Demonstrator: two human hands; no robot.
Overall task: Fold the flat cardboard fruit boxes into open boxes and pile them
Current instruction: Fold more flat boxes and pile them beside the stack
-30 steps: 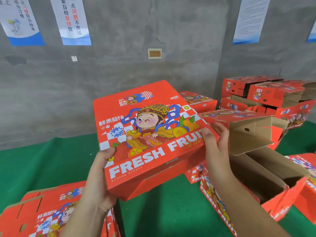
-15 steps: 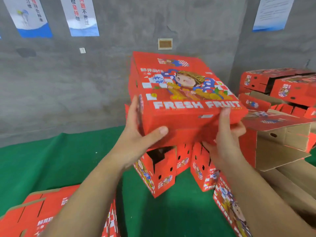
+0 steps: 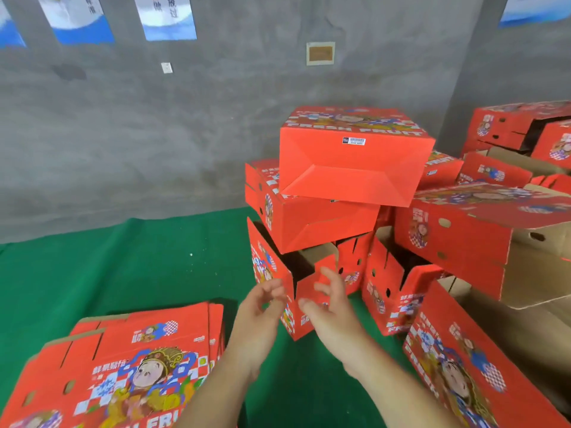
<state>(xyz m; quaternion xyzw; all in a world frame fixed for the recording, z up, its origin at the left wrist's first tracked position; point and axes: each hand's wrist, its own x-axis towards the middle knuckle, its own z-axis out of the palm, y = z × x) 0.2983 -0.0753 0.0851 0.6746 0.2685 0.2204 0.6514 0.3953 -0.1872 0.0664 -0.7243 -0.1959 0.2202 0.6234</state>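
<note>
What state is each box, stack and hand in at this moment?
Top red folded cardboard box: on the pile, tilted, released.
Second red folded box: beneath it, askew.
Flat red cardboard box stack: unfolded, on the green mat.
Left hand: open, empty.
Right hand: open, empty.

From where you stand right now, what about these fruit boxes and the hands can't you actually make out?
- Top box: head view shows only its plain side and a slanted top; its label is too small to read.
- Box beneath: partly covered by the top box, so how well it sits is unclear.
- Flat boxes: cut off by the lower edge; count unknown.
- Left hand and right hand: motion-blurred fingers.
- Wall posters: cropped, blurred.
</note>
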